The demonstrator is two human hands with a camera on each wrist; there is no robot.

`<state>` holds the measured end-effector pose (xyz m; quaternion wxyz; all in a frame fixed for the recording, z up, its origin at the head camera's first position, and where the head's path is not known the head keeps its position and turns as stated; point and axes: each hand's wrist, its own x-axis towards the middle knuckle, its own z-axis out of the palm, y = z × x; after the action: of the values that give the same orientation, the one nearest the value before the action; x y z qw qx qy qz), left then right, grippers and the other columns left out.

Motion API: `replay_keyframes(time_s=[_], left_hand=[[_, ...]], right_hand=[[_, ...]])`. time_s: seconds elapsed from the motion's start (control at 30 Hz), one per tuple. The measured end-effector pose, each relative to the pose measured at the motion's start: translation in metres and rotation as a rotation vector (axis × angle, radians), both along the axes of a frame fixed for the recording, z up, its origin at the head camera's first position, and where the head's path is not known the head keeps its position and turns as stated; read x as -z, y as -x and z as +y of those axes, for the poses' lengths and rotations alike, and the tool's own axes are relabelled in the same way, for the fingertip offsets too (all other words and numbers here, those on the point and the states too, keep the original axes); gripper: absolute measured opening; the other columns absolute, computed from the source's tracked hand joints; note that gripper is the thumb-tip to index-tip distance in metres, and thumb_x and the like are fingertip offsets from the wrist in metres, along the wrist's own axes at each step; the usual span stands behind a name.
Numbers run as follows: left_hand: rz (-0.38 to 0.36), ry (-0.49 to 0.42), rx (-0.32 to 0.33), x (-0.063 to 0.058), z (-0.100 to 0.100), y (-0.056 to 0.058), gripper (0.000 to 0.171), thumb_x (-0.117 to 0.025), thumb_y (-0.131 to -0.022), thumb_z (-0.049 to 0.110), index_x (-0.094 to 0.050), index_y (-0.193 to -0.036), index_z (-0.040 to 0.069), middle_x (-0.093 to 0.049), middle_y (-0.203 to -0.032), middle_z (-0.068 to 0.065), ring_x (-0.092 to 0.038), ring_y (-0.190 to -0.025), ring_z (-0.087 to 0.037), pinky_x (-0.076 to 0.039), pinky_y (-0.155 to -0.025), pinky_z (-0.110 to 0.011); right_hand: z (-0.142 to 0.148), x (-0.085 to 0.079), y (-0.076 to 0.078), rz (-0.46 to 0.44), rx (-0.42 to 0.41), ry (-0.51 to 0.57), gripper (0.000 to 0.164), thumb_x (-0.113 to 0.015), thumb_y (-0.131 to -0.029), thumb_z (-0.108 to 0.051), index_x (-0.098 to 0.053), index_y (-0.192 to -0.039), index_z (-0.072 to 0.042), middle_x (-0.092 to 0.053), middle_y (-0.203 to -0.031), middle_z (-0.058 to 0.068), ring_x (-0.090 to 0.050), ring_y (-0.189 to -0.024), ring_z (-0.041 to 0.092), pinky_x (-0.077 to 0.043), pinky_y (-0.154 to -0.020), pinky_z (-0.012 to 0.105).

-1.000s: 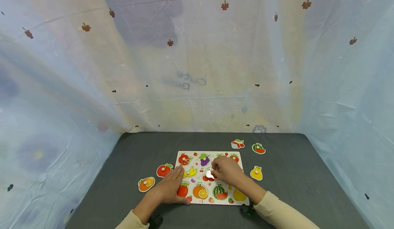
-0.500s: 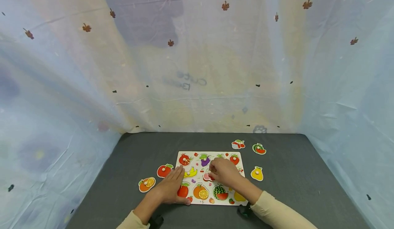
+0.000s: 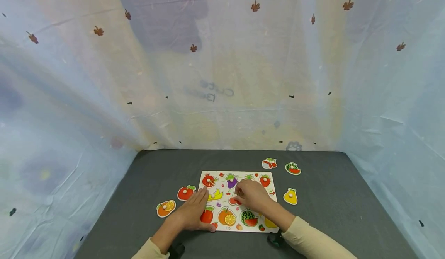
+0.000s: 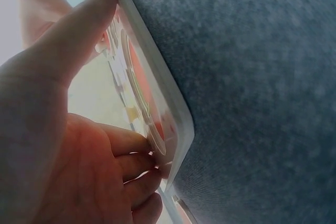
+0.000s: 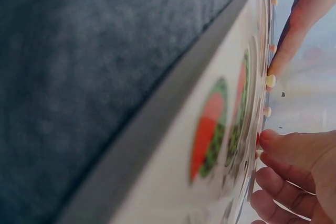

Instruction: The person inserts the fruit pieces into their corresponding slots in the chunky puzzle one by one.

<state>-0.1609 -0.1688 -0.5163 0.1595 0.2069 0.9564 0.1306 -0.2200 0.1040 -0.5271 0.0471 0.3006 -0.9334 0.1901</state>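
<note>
A white wooden fruit puzzle board point(image 3: 222, 227) lies on the dark table. My left hand point(image 3: 192, 212) rests on its left edge with the fingers extended; in the left wrist view the thumb point(image 4: 86, 22) lies along the near rim. Over the board's middle, my right hand point(image 3: 253, 194) holds a red fruit puzzle piece point(image 3: 233, 201) at its slot. The right wrist view has thumb and forefinger pinching a small knob point(image 5: 259, 153) close to the board's surface. Most of that piece is hidden under the hand. Knobbed banana point(image 3: 215, 195) and grape point(image 3: 231, 181) pieces sit in the board.
Loose apple point(image 3: 185, 193) and orange point(image 3: 165, 208) pieces lie left of the board. To the right and back are a pear piece point(image 3: 290, 196), a watermelon piece point(image 3: 292, 168) and a red-and-white fruit piece point(image 3: 269, 163). A patterned curtain point(image 3: 222, 127) hangs behind the table.
The right hand has moved slightly left and brought the piece, tilted with a white side showing a second ago, down flat onto the board's middle. The left hand stays put.
</note>
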Motion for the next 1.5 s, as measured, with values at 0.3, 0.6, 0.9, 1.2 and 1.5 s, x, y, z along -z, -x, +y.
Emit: replay_keyframes(time_s=[0.3, 0.6, 0.9, 1.2, 1.5], left_hand=[[0.007, 0.002, 0.007, 0.004, -0.001, 0.002, 0.127, -0.086, -0.08, 0.068, -0.028, -0.167, -0.005, -0.022, -0.176, -0.021, -0.02, -0.164, -0.038, -0.021, -0.131, -0.056], [0.001, -0.004, 0.001, 0.005, -0.001, 0.002, 0.128, -0.086, -0.079, 0.068, -0.028, -0.167, -0.004, -0.021, -0.177, -0.021, -0.019, -0.164, -0.038, -0.021, -0.131, -0.056], [0.008, 0.015, 0.003, 0.005, 0.001, 0.001, 0.128, -0.086, -0.079, 0.069, -0.027, -0.167, -0.004, -0.021, -0.177, -0.02, -0.02, -0.164, -0.037, -0.021, -0.132, -0.055], [0.007, 0.016, 0.006, 0.004, 0.0, 0.001, 0.128, -0.086, -0.08, 0.069, -0.028, -0.167, -0.004, -0.021, -0.176, -0.021, -0.02, -0.164, -0.038, -0.022, -0.131, -0.055], [0.009, 0.002, 0.017, 0.003, -0.001, 0.001, 0.127, -0.087, -0.08, 0.066, -0.027, -0.166, -0.006, -0.02, -0.176, -0.023, -0.019, -0.164, -0.039, -0.021, -0.131, -0.056]], right_hand=[[0.0, 0.001, 0.0, -0.011, 0.006, -0.006, 0.018, -0.087, -0.093, -0.032, -0.072, -0.088, -0.023, -0.052, -0.075, -0.015, -0.046, -0.068, 0.006, -0.041, -0.063, 0.025], [0.001, 0.0, -0.002, -0.015, 0.001, 0.002, 0.018, -0.087, -0.093, -0.028, -0.071, -0.086, -0.023, -0.052, -0.075, -0.013, -0.046, -0.069, 0.006, -0.042, -0.063, 0.025], [0.003, -0.005, -0.004, -0.041, -0.001, -0.002, 0.017, -0.087, -0.093, -0.028, -0.072, -0.089, -0.021, -0.054, -0.077, -0.013, -0.047, -0.07, 0.006, -0.044, -0.065, 0.026], [0.01, -0.007, -0.003, -0.063, -0.012, -0.01, 0.019, -0.086, -0.093, -0.028, -0.07, -0.088, -0.021, -0.053, -0.077, -0.012, -0.047, -0.07, 0.007, -0.043, -0.064, 0.025], [0.023, -0.013, 0.0, -0.058, 0.02, 0.009, 0.012, -0.085, -0.093, -0.021, -0.073, -0.092, -0.019, -0.056, -0.079, -0.011, -0.049, -0.071, 0.007, -0.045, -0.064, 0.027]])
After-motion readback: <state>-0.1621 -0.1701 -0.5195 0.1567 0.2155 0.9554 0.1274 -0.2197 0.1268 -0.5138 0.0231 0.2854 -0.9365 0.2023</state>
